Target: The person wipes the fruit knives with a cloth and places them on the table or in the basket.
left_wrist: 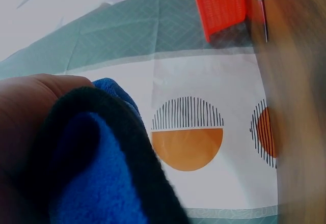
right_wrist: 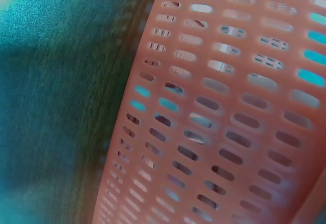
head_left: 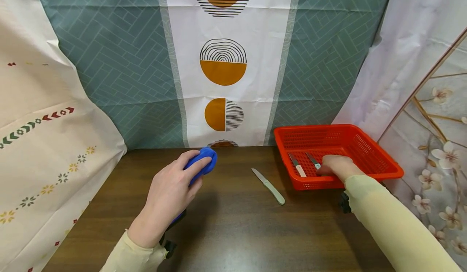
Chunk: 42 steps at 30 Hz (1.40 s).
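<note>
A bunched blue cloth (head_left: 206, 160) with a dark edging is gripped between the thumb and fingers of my left hand (head_left: 171, 189), raised over the left part of the table. In the left wrist view the cloth (left_wrist: 107, 173) folds close in front of the camera. My right hand (head_left: 339, 166) reaches over the near rim into the red basket (head_left: 394, 170), its fingertips hidden low inside. Just left of those fingers lies a knife with a pale handle (head_left: 317, 165); I cannot tell whether they hold it. Another knife with a white handle (head_left: 300, 171) lies further left in the basket.
A knife with a pale green handle (head_left: 273, 191) lies on the brown wooden table (head_left: 240, 231), left of the basket, blade pointing away. Patterned cloth hangings (head_left: 138, 81) stand along the back and both sides. The basket's slotted wall (right_wrist: 229, 132) fills most of the right wrist view.
</note>
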Tool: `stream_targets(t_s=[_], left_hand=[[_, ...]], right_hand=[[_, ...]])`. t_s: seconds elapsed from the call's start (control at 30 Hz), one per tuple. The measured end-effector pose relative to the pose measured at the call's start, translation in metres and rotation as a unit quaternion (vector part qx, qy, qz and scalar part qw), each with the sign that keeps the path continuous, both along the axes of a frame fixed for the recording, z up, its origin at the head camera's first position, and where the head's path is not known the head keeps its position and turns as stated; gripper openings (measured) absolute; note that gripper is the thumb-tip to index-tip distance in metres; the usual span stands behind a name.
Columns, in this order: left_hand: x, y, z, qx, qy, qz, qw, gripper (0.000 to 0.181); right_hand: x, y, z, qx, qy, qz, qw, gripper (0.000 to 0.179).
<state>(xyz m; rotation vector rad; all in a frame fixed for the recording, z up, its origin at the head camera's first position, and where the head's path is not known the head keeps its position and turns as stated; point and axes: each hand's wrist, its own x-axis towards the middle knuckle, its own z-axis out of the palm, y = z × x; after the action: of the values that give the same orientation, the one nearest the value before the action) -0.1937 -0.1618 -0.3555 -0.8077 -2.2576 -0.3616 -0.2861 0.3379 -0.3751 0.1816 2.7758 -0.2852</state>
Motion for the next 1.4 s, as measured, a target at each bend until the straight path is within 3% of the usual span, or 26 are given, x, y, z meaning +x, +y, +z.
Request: stream_targets(t_s=[0.33,0.53,0.8,1.0,1.2,1.4], left_hand=[[0.003,0.001,0.002,0.0,-0.002,-0.001,1.0,0.052],[0.004,0.001,0.0,-0.001,-0.003,0.002,1.0,0.052],[0.004,0.002,0.0,-0.005,-0.006,0.003,1.0,0.053],[0.003,0.003,0.0,-0.005,-0.003,0.0,1.0,0.052],[0.003,0.004,-0.001,-0.007,0.004,-0.003,1.0,0.052],[0.004,0.004,0.0,-0.011,0.003,-0.005,0.9999,0.053]], right_hand=[[0.0,-0.006,0.008,0.081,0.049,0.028,0.9951,0.032],[0.004,-0.021,0.016,0.091,0.089,0.034,0.9913,0.037],[0.024,-0.042,0.016,0.096,0.184,0.058,0.9765,0.069],[0.047,-0.065,0.018,0.08,0.257,0.075,0.9602,0.065],[0.064,-0.087,0.017,0.065,0.338,0.117,0.9314,0.059],[0.077,-0.105,0.012,0.056,0.392,0.149,0.9058,0.056]])
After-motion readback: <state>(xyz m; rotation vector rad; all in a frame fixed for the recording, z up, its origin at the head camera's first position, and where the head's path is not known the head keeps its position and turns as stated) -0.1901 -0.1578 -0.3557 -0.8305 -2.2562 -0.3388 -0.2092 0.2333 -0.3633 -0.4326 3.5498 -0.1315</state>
